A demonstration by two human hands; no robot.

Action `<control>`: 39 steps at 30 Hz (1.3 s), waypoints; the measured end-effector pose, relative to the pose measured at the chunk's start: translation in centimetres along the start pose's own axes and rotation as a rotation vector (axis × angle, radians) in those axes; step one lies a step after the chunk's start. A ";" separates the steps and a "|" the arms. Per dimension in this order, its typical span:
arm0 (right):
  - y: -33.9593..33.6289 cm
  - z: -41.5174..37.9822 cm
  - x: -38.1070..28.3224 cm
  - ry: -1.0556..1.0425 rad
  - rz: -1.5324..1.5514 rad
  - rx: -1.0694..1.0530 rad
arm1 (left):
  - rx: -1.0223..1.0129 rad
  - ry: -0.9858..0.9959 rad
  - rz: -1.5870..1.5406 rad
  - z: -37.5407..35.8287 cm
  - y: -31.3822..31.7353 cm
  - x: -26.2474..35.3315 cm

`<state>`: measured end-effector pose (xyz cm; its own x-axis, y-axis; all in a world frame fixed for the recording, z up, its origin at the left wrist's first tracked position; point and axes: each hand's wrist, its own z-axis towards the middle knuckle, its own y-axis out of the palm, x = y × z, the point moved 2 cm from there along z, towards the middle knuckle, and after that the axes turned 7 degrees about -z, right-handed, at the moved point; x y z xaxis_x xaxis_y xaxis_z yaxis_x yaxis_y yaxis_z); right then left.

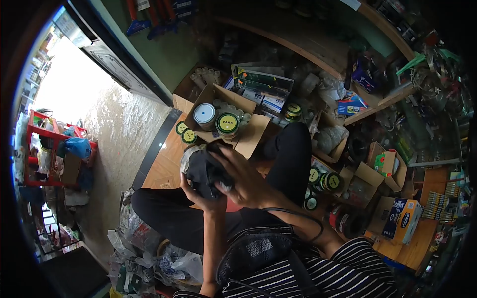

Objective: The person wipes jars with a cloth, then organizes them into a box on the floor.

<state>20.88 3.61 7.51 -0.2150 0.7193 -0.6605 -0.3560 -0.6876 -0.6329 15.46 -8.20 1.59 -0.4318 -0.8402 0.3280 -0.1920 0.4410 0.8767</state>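
Note:
Both hands hold a black cloth [202, 171] bunched around a roundish object, whose pale edge [188, 158] shows at its upper left. My left hand [204, 198] wraps the cloth from below and the left. Over its right side, my right hand [243, 181] presses the cloth with bent fingers. Just beyond the hands stands an open cardboard box [248, 141] with a tin with a white lid [203, 113] and a tin with a yellow PAKA lid [227, 123]. Two small yellow-lidded tins [188, 136] sit left of the box.
Crossed legs in black trousers [290, 159] surround the work spot. More tins [330, 181], cardboard boxes [360, 184] and a blue-orange box [402, 218] lie to the right. Plastic bags [184, 265] are at the lower left. A red rack [35, 149] stands by the doorway.

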 end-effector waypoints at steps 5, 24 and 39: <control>-0.6 -1.6 -1.1 0.035 0.061 0.093 | -0.199 -0.131 -0.001 0.6 -2.3 0.5; -2.4 -1.3 -0.4 0.206 0.261 0.266 | -0.670 0.488 1.327 0.0 1.2 0.4; -2.5 -1.0 1.8 0.655 1.387 -0.023 | -0.621 0.048 0.854 -1.5 1.5 1.0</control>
<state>22.31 6.51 7.43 0.0725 -0.6338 -0.7701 -0.2047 -0.7651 0.6105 16.05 -8.83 3.73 -0.1727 -0.3453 0.9225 0.6497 0.6640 0.3702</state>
